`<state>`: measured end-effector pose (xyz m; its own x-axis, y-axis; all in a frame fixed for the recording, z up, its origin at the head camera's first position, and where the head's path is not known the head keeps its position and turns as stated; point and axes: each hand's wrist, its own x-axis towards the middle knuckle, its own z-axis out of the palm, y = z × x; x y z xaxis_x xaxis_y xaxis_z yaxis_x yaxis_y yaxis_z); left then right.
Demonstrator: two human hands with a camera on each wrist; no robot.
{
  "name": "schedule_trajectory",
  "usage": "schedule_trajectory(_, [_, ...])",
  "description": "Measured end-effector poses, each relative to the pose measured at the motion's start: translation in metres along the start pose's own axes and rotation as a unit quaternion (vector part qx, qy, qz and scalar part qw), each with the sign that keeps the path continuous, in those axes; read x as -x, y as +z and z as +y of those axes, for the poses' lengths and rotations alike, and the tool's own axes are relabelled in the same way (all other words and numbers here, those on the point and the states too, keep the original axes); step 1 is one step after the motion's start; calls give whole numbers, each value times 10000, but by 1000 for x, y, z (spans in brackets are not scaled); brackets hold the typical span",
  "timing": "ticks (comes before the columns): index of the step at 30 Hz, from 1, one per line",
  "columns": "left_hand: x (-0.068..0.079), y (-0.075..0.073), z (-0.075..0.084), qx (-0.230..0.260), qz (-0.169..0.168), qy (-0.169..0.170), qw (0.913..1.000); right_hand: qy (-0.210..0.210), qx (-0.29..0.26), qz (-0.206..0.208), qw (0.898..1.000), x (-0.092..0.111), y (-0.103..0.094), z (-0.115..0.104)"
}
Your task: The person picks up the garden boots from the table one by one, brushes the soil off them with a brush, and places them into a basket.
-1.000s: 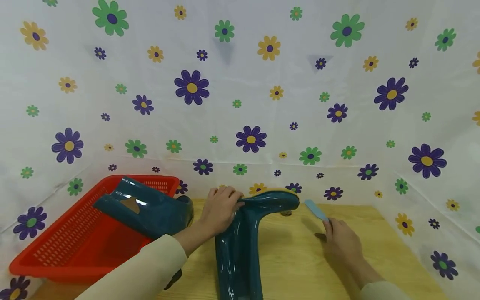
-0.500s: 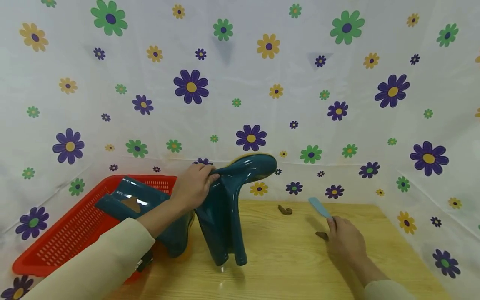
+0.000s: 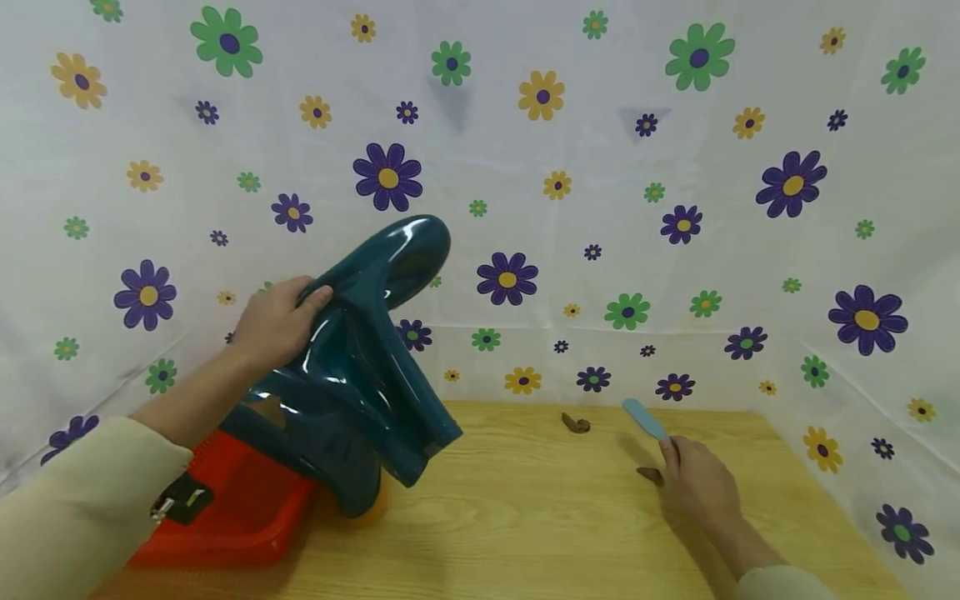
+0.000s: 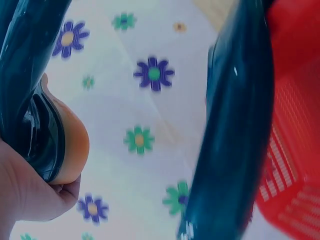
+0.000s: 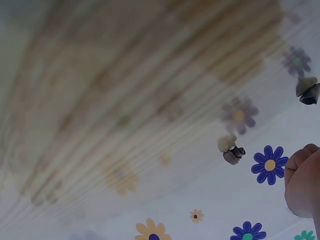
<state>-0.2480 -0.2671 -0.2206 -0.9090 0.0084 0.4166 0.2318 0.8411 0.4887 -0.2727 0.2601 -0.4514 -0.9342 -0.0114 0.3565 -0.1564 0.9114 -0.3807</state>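
Observation:
My left hand [image 3: 277,325] grips a dark teal rubber boot [image 3: 375,325] near its heel and holds it in the air, toe up and shaft slanting down to the right. In the left wrist view that boot's tan sole [image 4: 76,142] shows beside the fingers. Behind and below it a second teal boot [image 3: 348,467] leans on the red basket [image 3: 217,552], partly hidden by the first. My right hand [image 3: 703,483] holds a light-blue spatula [image 3: 645,419] low over the table, blade pointing away. Close to it lies a small brown lump [image 3: 650,475].
Another curled brown lump [image 3: 576,423] lies farther back on the wooden table [image 3: 525,517]. A flowered white sheet [image 3: 480,150] encloses the back and sides. The basket stands at the table's left. Most of the right wrist view is blurred.
The left hand has lifted the boot and carried it left, from mid-table to in front of the basket and the second boot. The right hand with the spatula has hardly moved.

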Motion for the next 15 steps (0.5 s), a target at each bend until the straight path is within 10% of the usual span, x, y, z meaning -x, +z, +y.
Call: schedule_trajectory(15, [21, -105, -82, 507, -55, -1518, 9871, 11, 5, -97, 10000, -4, -10, 5])
